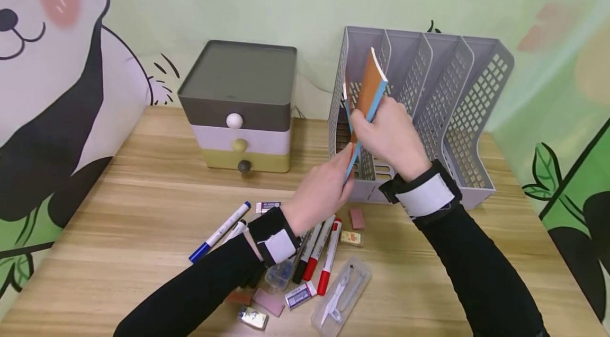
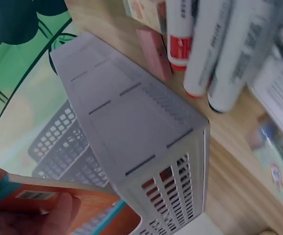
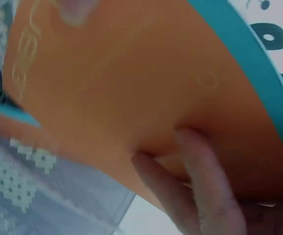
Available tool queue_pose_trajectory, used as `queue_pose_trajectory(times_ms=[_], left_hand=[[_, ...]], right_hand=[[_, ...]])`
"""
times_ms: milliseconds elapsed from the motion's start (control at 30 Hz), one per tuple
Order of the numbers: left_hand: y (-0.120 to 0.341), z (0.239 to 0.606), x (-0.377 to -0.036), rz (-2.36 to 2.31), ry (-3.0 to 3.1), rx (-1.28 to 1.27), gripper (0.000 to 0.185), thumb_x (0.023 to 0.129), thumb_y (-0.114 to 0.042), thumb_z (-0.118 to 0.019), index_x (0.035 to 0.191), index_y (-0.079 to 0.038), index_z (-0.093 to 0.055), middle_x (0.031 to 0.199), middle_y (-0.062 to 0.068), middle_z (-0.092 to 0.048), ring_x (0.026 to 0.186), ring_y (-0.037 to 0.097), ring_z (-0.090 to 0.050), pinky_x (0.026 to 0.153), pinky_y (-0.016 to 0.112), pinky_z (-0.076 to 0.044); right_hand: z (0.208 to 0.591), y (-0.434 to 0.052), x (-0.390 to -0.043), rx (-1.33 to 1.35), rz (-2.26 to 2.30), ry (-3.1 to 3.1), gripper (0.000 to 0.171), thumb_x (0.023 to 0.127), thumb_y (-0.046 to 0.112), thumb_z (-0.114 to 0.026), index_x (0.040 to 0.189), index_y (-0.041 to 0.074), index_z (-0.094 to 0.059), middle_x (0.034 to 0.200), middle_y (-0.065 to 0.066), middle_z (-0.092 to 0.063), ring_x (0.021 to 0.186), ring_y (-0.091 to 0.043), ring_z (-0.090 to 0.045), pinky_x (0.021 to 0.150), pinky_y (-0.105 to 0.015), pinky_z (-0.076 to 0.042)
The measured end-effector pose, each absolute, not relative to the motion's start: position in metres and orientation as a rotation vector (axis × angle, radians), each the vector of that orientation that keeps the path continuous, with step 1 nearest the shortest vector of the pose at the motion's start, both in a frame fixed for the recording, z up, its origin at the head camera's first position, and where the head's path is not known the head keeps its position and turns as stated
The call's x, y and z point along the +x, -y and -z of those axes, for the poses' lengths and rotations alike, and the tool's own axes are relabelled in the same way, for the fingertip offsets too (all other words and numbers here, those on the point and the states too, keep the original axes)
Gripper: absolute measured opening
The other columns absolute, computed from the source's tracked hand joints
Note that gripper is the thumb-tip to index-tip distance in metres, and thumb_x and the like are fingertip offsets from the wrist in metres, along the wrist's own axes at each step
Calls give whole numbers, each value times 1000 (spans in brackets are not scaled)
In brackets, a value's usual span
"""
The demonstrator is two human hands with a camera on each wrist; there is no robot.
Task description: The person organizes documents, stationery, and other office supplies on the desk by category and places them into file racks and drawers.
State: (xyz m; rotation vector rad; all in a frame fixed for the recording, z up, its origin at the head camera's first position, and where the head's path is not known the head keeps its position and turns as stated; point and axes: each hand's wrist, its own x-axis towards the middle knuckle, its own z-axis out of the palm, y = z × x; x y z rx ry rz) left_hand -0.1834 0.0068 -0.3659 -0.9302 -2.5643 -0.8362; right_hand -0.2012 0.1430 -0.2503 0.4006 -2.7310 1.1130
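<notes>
An orange book with a blue spine point(image 1: 367, 94) stands tilted at the mouth of the leftmost slot of a grey mesh file rack point(image 1: 457, 109). My right hand point(image 1: 388, 133) grips the book at its middle, fingers curled round the cover point(image 3: 131, 88). My left hand point(image 1: 329, 186) pinches its lower corner; in the left wrist view the thumb point(image 2: 58, 215) lies on the book's cover point(image 2: 90, 208) beside the file rack's front wall point(image 2: 131, 147).
A three-drawer desk organiser point(image 1: 238, 109) stands at the back left. Markers point(image 1: 324, 252), a blue pen point(image 1: 219, 231), erasers point(image 1: 357, 218) and a clear case point(image 1: 340, 294) lie scattered on the wooden table point(image 1: 143, 210) under my left forearm. A panda mural covers the wall.
</notes>
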Motion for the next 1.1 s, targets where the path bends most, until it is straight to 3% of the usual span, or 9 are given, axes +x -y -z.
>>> queue_pose_trajectory(times_ms=[167,233,333,433,600,700,867,1000,1100], left_hand=[[-13,369,-188,749,2619,-975,70,97,-27,-58,148,9,-27,149,23,-38,117,32,-57,89,38,-51],[-12,370,-190,688,2654,-987,78,95,-38,-61,149,7,-27,150,21,-37,122,31,-54,93,37,-50],[-7,373,-195,584,2724,-1010,81,93,-47,-63,149,3,-32,150,19,-38,127,31,-50,98,38,-46],[-1,379,-201,484,2781,-1022,69,93,-42,-65,143,-1,-45,145,17,-45,125,30,-52,97,38,-47],[4,391,-210,453,2759,-1029,30,93,-23,-68,117,-6,-69,127,12,-60,108,27,-63,86,37,-53],[5,394,-214,484,2738,-1034,15,93,-16,-67,103,-9,-74,122,10,-62,103,26,-65,83,35,-54],[6,396,-216,484,2738,-1033,11,92,-15,-68,98,-11,-77,120,9,-64,101,26,-66,82,34,-54],[6,396,-217,498,2739,-1037,11,92,-15,-69,98,-11,-78,119,10,-64,102,25,-65,84,33,-54],[5,396,-217,503,2730,-1042,12,92,-15,-69,98,-11,-78,119,10,-65,103,25,-65,85,33,-53]], right_hand=[[249,-153,-205,336,-1086,2714,31,92,10,-42,106,-10,-62,71,-18,-63,42,-19,-50,38,-30,-37],[252,-157,-208,327,-1063,2690,29,94,10,-41,101,-9,-62,68,-18,-61,41,-20,-50,37,-29,-37],[257,-162,-215,311,-1018,2640,24,93,9,-42,78,-3,-55,53,-12,-50,36,-22,-47,34,-29,-34],[259,-165,-221,288,-981,2594,24,92,8,-43,67,5,-44,45,-6,-40,33,-22,-42,33,-29,-31],[259,-171,-226,261,-929,2553,23,90,7,-43,68,7,-38,45,-3,-31,33,-19,-36,33,-28,-27],[257,-171,-229,233,-884,2539,22,89,7,-44,68,8,-37,46,-1,-28,33,-18,-32,35,-29,-27],[270,-165,-246,259,-837,2525,13,93,8,-44,81,2,-47,44,-1,-28,32,-16,-28,36,-30,-26],[289,-161,-265,312,-840,2517,17,97,10,-44,98,-5,-53,47,-3,-33,37,-21,-40,41,-31,-33],[301,-159,-279,340,-852,2500,16,98,10,-45,96,-5,-50,52,-4,-32,47,-26,-45,49,-34,-34]])
